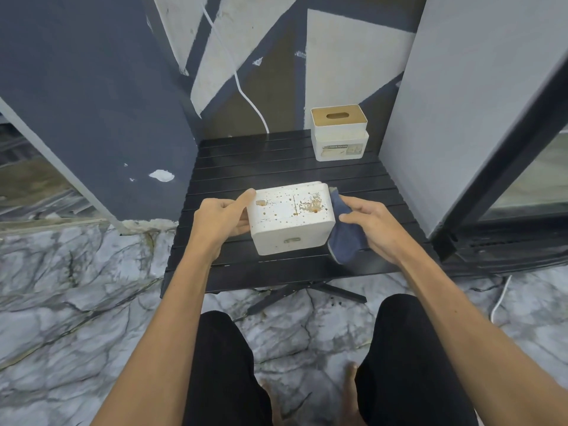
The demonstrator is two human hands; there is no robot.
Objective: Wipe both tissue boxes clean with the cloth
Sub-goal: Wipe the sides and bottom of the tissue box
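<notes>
A white tissue box [292, 219] lies tipped over on the black slatted table [276, 167], its upward face speckled with brown stains. My left hand [221, 219] grips its left end, thumb on the top edge. My right hand [365, 222] holds a blue cloth [344, 241] against the box's right end. A second white tissue box [339, 133] with a wooden slotted lid stands upright at the table's far right corner, apart from both hands.
Dark walls close in on the table's left and back. A grey panel with a black frame [491, 192] stands right of it. A white cable [249, 99] hangs behind. Marble floor [76, 287] and my legs lie below.
</notes>
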